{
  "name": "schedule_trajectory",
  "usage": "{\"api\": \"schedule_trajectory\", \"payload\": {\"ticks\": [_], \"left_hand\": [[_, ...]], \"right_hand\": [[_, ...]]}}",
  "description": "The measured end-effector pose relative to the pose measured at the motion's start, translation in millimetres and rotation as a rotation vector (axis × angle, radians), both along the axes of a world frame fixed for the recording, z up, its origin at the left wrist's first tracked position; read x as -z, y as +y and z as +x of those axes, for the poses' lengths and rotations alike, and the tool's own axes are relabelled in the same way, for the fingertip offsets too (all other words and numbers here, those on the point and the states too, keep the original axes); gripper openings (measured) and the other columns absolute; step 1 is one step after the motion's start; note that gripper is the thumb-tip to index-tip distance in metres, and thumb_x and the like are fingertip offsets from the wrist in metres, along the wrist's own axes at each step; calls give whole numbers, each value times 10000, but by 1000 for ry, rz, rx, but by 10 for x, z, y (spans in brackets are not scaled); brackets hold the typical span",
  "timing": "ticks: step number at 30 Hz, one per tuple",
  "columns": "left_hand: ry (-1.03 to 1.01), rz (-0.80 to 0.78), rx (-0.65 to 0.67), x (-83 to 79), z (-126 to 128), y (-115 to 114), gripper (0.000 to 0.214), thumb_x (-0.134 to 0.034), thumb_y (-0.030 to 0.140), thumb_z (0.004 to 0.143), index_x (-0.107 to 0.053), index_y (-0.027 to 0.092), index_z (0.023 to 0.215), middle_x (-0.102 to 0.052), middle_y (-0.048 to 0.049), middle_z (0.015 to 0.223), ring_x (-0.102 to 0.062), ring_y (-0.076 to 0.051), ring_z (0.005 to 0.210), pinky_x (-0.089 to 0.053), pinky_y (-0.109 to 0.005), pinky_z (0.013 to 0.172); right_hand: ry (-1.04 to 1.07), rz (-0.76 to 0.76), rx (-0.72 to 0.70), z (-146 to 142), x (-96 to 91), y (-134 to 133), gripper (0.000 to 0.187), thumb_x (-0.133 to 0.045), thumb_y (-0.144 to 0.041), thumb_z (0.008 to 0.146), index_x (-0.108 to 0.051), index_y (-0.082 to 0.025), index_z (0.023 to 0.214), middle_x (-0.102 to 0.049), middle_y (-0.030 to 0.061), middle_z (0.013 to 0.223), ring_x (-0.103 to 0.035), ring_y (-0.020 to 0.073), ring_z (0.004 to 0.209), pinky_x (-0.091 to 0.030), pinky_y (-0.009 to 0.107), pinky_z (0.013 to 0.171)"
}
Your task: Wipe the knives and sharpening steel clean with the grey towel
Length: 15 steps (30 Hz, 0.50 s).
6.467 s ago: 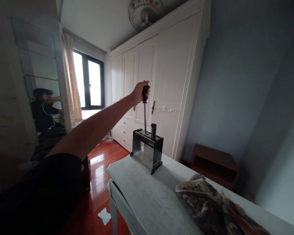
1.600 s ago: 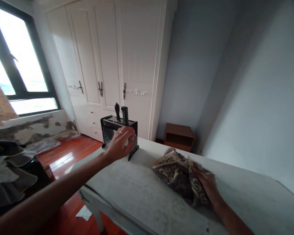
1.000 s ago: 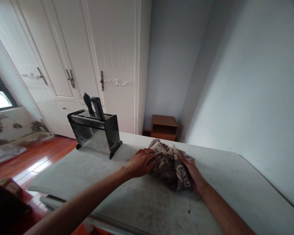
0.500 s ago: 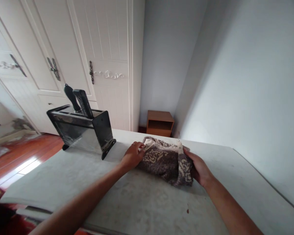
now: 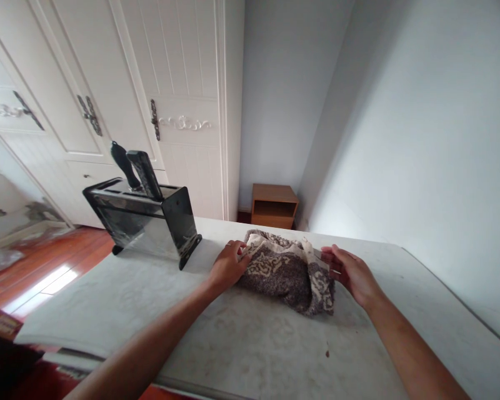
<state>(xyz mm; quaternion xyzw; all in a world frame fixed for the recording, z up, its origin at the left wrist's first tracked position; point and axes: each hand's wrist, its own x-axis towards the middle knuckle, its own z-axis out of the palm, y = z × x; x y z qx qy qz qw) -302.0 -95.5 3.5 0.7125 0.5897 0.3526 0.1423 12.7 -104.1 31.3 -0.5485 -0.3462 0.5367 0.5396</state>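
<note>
A bunched brown and cream patterned towel (image 5: 285,269) lies on the pale marble tabletop (image 5: 216,339). My left hand (image 5: 226,265) grips the towel's left end, a ring on one finger. At the towel's right end my right hand (image 5: 350,272) has its fingers spread and only the fingertips meet the cloth. Left of the towel stands a black knife block (image 5: 144,219) with two black handles (image 5: 134,165) sticking up from its slots.
White wardrobe doors (image 5: 150,100) with ornate metal handles fill the wall behind the table. A small brown wooden cabinet (image 5: 274,204) sits on the floor in the corner. A plain wall (image 5: 420,139) runs along the table's right side. Red wood flooring (image 5: 37,272) shows at left.
My left hand put a sharpening steel into the knife block, then moved to the towel. Both hands gathered the towel; in the last half second my right hand loosened and its fingers spread.
</note>
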Motion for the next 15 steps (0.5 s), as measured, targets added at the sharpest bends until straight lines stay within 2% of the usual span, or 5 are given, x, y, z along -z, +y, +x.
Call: {"api": "schedule_trajectory", "payload": {"ticks": [4,6,9,12,15], "left_hand": [[58,-27,26,-49,-17,-8,205,-577,302,864,-638,175,1013,-599,-15,808,-557,-170,770,-450,-302,753],[72,-23,45,-57,-27,-8,209,-575,296,866,-654,181,1022,-604,-15,800,-563,-173,775,-448,-302,757],[68,-4,70,-55,-32,-7,194,-563,275,876,-678,183,1003,-624,-30,848,-580,-175,800,-452,-303,788],[54,0,89,-53,-28,2,168,-543,257,892,-687,183,939,-644,-46,895,-594,-179,835,-459,-303,811],[45,3,103,-58,-26,18,157,-526,209,894,-680,178,886,-662,-55,915,-603,-188,891,-461,-306,842]], "right_hand": [[-151,48,-51,-67,-9,-41,451,-753,-556,732,-704,-190,991,-725,79,1047,-670,230,939,-532,236,602],[-250,76,-80,-102,9,-60,566,-776,-588,688,-672,-203,1088,-688,99,1185,-635,281,1094,-558,300,767],[-358,127,-161,-125,89,-87,838,-835,-563,614,-534,-222,1318,-557,131,1390,-542,322,1254,-472,409,1021],[-486,196,-281,-115,211,-100,1073,-861,-516,561,-362,-226,1465,-393,158,1519,-431,352,1356,-415,462,1083],[-634,265,-287,-83,306,-73,1117,-846,-479,482,-380,-183,1453,-335,186,1538,-423,386,1352,-370,499,1112]]}}
